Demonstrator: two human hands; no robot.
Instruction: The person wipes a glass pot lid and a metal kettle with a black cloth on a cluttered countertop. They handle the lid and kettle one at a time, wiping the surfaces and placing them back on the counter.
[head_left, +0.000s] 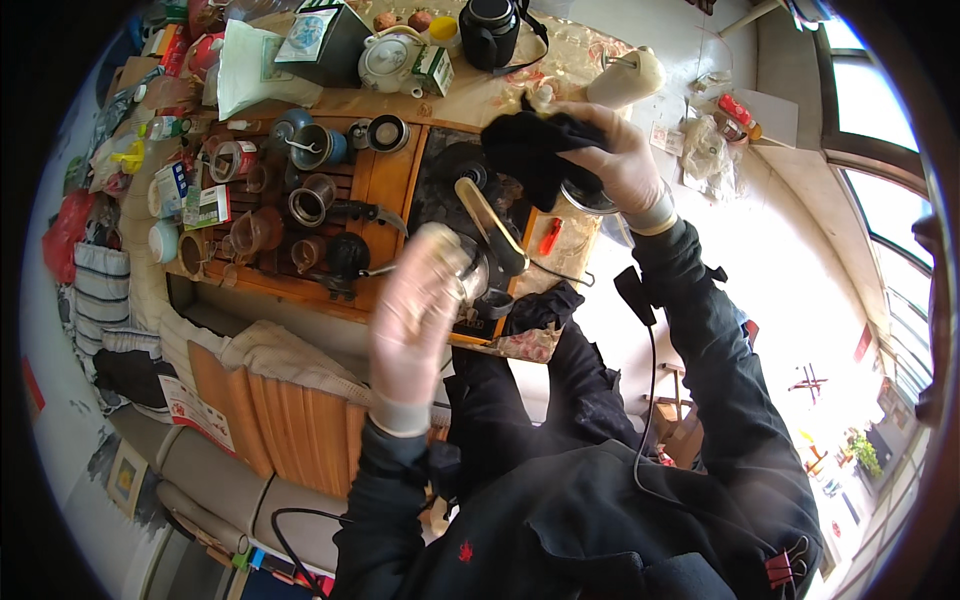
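My right hand (615, 157), in a pale glove, grips a bunched black cloth (540, 150) above the right end of the tea tray. A round glass-and-metal lid (589, 196) shows partly under that wrist. My left hand (420, 300), also gloved and blurred by motion, is over the tray's front edge; whether it holds anything cannot be told. Between the hands a kettle's pale handle (484, 217) slants over the dark hob panel (442, 157), its metal body (472, 277) partly behind my left fingers. A red lighter (551, 236) lies right of the panel.
On the slatted wooden tea tray (382, 187) stand glass cups, a blue mug (319, 146) and a folding knife (367, 212). Behind are a teapot (390, 61), a black flask (489, 34) and a cream electric kettle (626, 77). A metal hook (577, 277) juts past the table edge.
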